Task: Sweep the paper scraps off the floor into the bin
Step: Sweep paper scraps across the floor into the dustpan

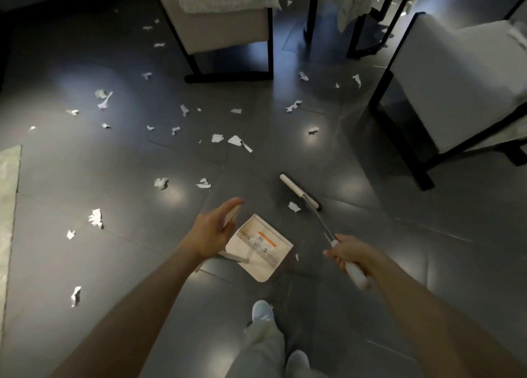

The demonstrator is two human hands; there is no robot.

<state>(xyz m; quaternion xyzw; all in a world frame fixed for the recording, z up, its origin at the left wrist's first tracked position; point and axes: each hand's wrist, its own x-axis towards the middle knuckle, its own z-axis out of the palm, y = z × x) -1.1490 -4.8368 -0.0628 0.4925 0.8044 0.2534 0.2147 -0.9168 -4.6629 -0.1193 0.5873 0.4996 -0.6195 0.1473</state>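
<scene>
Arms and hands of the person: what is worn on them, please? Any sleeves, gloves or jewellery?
Both arms are bare as far as shown, no sleeves. The left hand and the right hand wear no gloves; no watch, ring or band is visible.

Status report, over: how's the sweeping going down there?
Right hand grips broom handle, left hand holds dustpan handle. One scrap beside broom head; many scattered beyond. Chair legs near far scraps.
</scene>
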